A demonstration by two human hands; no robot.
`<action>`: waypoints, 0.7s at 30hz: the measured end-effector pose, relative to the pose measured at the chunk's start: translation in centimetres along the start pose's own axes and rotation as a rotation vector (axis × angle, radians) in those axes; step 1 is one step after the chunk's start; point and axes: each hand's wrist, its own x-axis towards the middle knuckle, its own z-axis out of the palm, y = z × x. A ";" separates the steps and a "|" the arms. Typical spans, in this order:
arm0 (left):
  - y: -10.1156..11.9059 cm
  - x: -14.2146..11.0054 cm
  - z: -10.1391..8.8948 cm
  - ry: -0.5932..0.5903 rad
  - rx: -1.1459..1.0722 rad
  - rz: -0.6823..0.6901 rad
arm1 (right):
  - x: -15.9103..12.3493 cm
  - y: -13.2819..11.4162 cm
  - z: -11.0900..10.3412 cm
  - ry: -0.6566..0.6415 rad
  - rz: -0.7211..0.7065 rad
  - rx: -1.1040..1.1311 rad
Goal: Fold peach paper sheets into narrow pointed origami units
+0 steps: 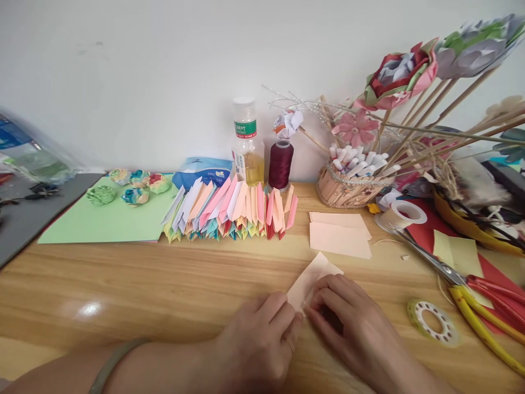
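Note:
A light peach sheet of paper [305,282] lies on the table, with a fold along its upper right part. My left hand [262,334] is closed on its lower left edge, thumb and fingers pressed together. From the right, my right hand [348,317] pinches the lower edge of the same paper with its fingers curled. Both hands hide the bottom of the paper. Just beyond stand more peach paper sheets [340,235], flat in a small stack. Behind and to the left is a long row of folded paper pieces [233,210] in pink, peach, lilac, yellow and teal.
Scissors [451,276] and a tape roll [432,323] lie at right, near another tape roll [404,214]. A basket [348,189] of white pens, a maroon thread spool [280,167] and a bottle [248,148] stand along the wall. Paper flowers [135,196] sit on green paper [102,224].

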 end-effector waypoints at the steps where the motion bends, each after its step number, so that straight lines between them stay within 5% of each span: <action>1: 0.0 0.0 -0.1 0.003 0.003 0.001 | 0.0 0.0 0.0 -0.003 0.001 -0.006; 7: -0.1 0.2 -0.8 0.028 -0.017 0.049 | 0.0 0.2 -0.2 -0.037 0.020 -0.050; 13: -1.4 0.3 -0.5 0.015 0.191 0.058 | 0.3 0.2 -1.8 -0.134 -0.219 -0.011; 21: -2.2 1.1 -1.3 -0.104 0.085 0.020 | 0.2 -0.6 -2.7 -0.243 -0.122 0.022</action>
